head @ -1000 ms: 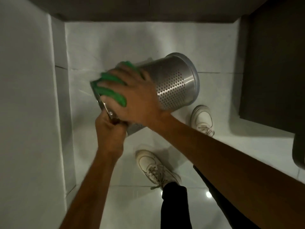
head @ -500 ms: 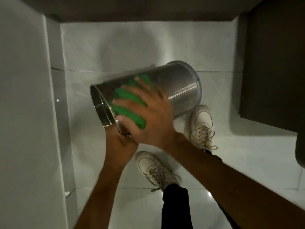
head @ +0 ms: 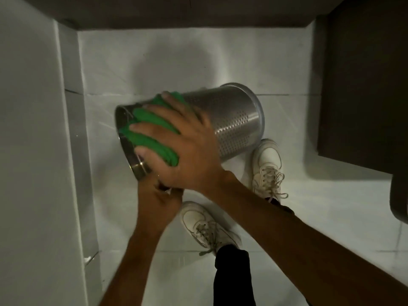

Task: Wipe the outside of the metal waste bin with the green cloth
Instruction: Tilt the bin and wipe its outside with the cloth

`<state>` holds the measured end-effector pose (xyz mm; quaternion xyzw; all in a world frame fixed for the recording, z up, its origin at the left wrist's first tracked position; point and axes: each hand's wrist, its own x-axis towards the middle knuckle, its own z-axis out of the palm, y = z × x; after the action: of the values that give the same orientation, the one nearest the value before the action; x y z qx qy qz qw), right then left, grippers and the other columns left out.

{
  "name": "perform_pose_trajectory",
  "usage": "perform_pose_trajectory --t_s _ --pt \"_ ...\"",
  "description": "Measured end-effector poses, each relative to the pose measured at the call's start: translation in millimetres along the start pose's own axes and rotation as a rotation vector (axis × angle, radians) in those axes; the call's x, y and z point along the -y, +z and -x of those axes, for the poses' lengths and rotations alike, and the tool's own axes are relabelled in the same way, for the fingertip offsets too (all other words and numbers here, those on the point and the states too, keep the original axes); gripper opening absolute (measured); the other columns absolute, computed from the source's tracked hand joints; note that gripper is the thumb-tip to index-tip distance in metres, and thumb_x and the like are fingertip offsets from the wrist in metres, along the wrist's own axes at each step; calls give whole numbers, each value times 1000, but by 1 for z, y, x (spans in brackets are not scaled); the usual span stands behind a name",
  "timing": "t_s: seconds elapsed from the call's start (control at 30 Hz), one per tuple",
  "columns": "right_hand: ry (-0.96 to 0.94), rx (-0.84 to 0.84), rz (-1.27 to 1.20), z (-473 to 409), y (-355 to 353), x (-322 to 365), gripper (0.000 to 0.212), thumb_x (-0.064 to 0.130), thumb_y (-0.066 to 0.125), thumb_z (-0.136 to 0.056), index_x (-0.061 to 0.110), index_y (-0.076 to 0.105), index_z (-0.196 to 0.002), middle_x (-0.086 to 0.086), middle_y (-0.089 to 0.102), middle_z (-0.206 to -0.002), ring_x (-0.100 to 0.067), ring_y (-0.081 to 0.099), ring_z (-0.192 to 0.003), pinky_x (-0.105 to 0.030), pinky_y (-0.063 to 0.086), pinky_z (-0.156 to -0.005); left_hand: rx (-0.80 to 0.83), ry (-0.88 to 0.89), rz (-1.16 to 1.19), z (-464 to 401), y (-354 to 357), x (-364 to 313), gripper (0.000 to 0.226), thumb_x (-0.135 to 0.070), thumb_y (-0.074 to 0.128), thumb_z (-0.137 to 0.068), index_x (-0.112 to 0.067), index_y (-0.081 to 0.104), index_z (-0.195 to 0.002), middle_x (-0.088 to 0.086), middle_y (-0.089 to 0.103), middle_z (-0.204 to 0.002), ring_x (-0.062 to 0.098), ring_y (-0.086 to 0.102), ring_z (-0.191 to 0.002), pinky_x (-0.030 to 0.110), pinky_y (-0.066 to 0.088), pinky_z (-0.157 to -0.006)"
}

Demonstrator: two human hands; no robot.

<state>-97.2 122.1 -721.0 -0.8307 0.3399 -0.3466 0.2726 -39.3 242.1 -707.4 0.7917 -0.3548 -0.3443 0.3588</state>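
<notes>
The metal waste bin (head: 231, 120) is held tilted above the floor, its open rim toward the left and its perforated base end toward the right. My right hand (head: 187, 151) lies flat over the green cloth (head: 152, 131) and presses it against the bin's side close to the rim. My left hand (head: 159, 199) grips the bin's lower rim from underneath; its fingers are partly hidden by my right hand.
White tiled floor (head: 176, 58) lies below. A white wall (head: 33, 151) stands at the left, and dark cabinets (head: 364, 85) at the right. My two white shoes (head: 268, 164) (head: 205, 226) stand under the bin.
My right hand slid the cloth from the rim toward the bin's middle, then back toward the rim. The bin stays tilted in my left hand.
</notes>
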Motion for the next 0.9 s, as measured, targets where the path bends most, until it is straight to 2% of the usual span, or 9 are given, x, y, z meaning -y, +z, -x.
perform_pose_trajectory --t_s 0.1,0.23,0.33,0.43,0.53,0.67,0.73,0.8,0.9 --pt "-79 103 -4 9 -18 -25 35 40 67 -95 21 76 -124 -9 74 -136 -36 59 -139 -51 35 -125 -14 -107 -39 19 3 9 31 2 85 -72 -16 74 -94 -8 75 -87 3 73 -82 3 50 -75" --pt "512 165 184 25 -50 -108 36 37 64 -103 23 70 -135 -4 65 -148 -30 50 -148 -58 33 -128 -37 -320 319 -1 -16 -5 33 -24 80 -76 -49 70 -96 -26 75 -98 -4 71 -94 15 59 -73" --pt "666 142 179 13 -52 -117 38 38 59 -104 20 70 -135 -5 67 -146 -30 53 -146 -57 38 -123 -61 -338 324 -20 -15 -13 36 -26 78 -77 -37 69 -110 -19 76 -101 0 73 -91 24 60 -66" --pt "401 177 86 0 -33 -70 35 42 58 -100 23 77 -122 -2 74 -135 -29 59 -138 -58 44 -117 -67 -285 295 -28 -8 -14 43 -17 81 -78 -14 67 -119 -11 77 -102 2 74 -88 17 58 -64" --pt "43 159 8 10 -9 -12 33 43 68 -92 26 77 -119 -2 75 -133 -28 57 -137 -48 39 -121 -9 -126 84 -8 -1 -6 12 1 72 -74 -7 68 -83 -1 70 -65 -7 67 -67 6 49 -58" --pt "-148 146 69 33 -16 -20 39 47 64 -98 28 65 -131 -8 74 -135 -29 52 -142 -43 29 -127 -8 -239 -62 27 1 18 27 13 77 -73 -12 69 -78 -20 66 -57 -17 62 -61 -2 43 -57" --pt "77 125 168 47 -25 -55 37 41 64 -100 24 63 -133 -10 74 -134 -29 54 -140 -55 38 -125 -2 -335 3 29 -4 25 32 4 81 -76 -25 71 -85 -35 68 -63 -21 63 -68 -4 42 -60" --pt "533 122 220 54 -38 -89 43 41 61 -101 19 67 -137 -11 65 -148 -33 50 -148 -63 40 -122 -26 -341 16 25 -6 29 34 -2 83 -76 -31 69 -87 -31 68 -65 -23 62 -75 -5 42 -63" --pt "855 49 273 46 -44 -103 47 46 52 -104 21 63 -142 -8 55 -157 -31 42 -153 -61 34 -125 -62 -282 -4 18 -4 25 29 0 83 -75 -11 72 -99 -22 66 -82 -22 63 -77 -4 43 -66"
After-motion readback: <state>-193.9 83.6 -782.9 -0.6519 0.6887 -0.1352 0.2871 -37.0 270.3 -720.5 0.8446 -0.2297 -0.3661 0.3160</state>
